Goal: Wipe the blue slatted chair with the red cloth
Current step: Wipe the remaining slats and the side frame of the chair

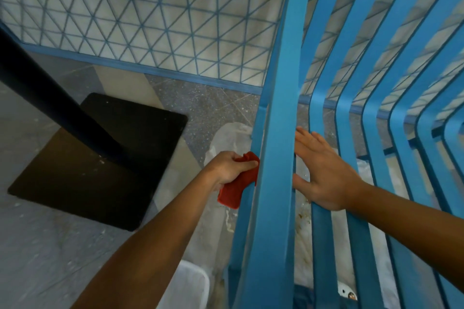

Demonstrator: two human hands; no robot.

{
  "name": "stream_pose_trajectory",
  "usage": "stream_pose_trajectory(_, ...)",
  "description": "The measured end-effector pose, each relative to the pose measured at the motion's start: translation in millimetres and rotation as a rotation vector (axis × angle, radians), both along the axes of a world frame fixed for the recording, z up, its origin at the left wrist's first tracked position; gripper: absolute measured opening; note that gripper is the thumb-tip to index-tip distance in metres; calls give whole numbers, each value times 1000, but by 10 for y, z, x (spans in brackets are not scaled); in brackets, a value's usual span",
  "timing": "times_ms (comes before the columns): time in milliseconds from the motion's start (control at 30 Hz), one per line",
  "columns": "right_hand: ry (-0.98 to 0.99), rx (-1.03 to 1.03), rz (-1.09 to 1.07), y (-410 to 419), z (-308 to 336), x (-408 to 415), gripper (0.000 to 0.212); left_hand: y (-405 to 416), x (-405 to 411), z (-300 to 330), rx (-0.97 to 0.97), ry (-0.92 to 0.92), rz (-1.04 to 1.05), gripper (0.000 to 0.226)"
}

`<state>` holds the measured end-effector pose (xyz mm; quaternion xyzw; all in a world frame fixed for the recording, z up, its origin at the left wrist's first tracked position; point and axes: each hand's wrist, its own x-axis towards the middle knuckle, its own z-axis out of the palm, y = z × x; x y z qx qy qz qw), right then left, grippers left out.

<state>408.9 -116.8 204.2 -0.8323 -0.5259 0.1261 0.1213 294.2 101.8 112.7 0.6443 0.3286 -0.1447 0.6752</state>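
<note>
The blue slatted chair (278,158) fills the right half of the head view, its slats running from the bottom up and curving away to the right. My left hand (229,167) grips the red cloth (238,188) and presses it against the outer left edge of the chair's frame. The cloth hangs down below my fist, partly tucked behind the frame. My right hand (324,173) lies flat and open on the seat slats just right of the wide frame slat, fingers spread and pointing up.
A black table post (50,108) rises from a square black base plate (100,158) on the speckled grey floor at left. A wall with a blue triangular grid (150,12) stands behind. A white bin rim (190,283) shows at the bottom.
</note>
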Motion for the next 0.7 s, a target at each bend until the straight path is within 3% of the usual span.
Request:
stream_pose_trajectory(67,-3,-5,-5,-2,13,-3,92,-50,-154,-66,-54,19,47,94)
stream_pose_trajectory(100,-3,-9,-5,-9,18,-6,93,-83,-224,-40,-70,20,65,95)
stream_pose_trajectory(233,0,-17,-15,-12,20,-30,92,-309,-532,546,69,62,-81,49)
stream_pose_trajectory(400,-68,-37,-21,-19,55,-81,90,-429,-820,699,144,101,-101,42)
stream_pose_trajectory(567,-164,-93,-16,-61,102,-183,84,-564,-1119,784,100,91,-20,37)
stream_pose_trajectory(633,-190,-111,-23,-77,127,-233,84,-596,-1165,782,88,95,-106,43)
stream_pose_trajectory(700,-183,-125,-49,-103,169,-302,84,-608,-1202,706,112,143,-225,64)
